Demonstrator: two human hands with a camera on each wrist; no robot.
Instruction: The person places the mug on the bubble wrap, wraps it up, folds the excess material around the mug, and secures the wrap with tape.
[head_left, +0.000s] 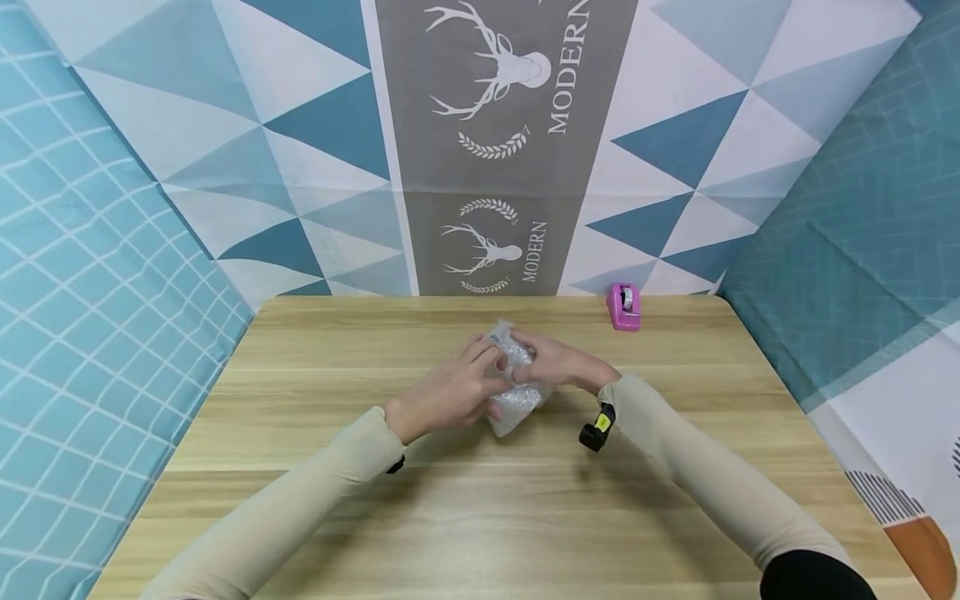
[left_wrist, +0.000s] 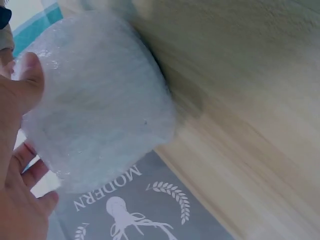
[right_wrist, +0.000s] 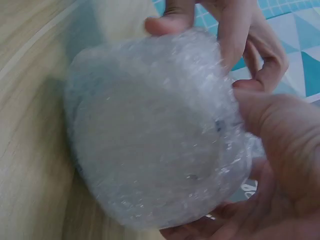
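Note:
A rounded bundle in clear bubble wrap (head_left: 519, 407) is held between both hands over the middle of the table. My left hand (head_left: 453, 387) grips its left side, thumb and fingers spread round the edge in the left wrist view. From the right, my right hand (head_left: 558, 360) holds the far side, with its thumb over the wrap and its fingers beneath in the right wrist view. The wrapped bundle (right_wrist: 150, 140) shows a round, pale flat face through the crinkled plastic. What lies inside is hidden by the wrap.
A pink tape dispenser (head_left: 624, 308) stands near the table's back edge, right of the hands. The wooden table (head_left: 480, 517) meets a patterned cloth backdrop (head_left: 315, 150) behind, with blue cloths along both sides. Each wrist carries a small black camera.

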